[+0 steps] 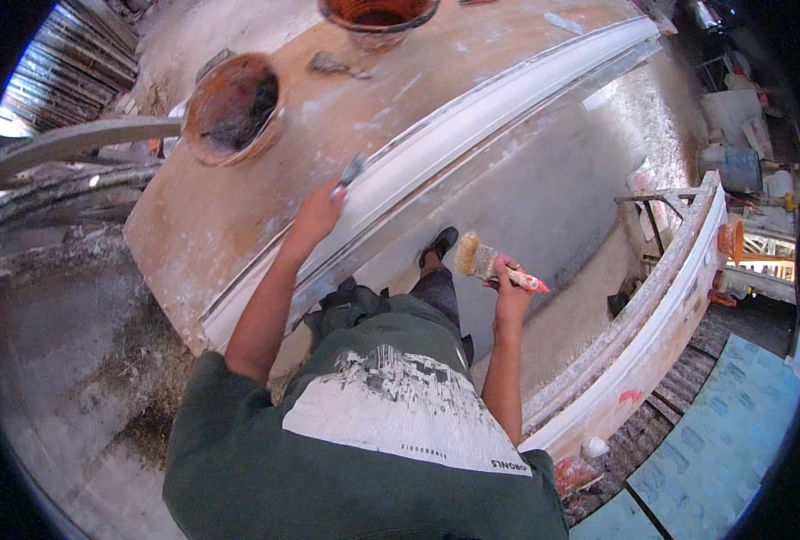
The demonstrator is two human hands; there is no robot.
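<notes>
My left hand (317,213) reaches forward and grips a small metal scraper (350,171), its blade against the long white curved plaster moulding (472,121) that lies along the edge of a worktable (202,225). My right hand (511,281) is held out to the side, closed on a paintbrush (485,264) with pale bristles and a red and white handle, away from the moulding. My green shirt and one dark shoe (439,244) show below.
Two rusty round bowls (232,108) (377,13) sit on the dusty table. A second white curved moulding (661,324) runs along the right on a stand. Buckets and clutter (733,162) stand at the far right; blue sheeting (733,423) covers the floor there.
</notes>
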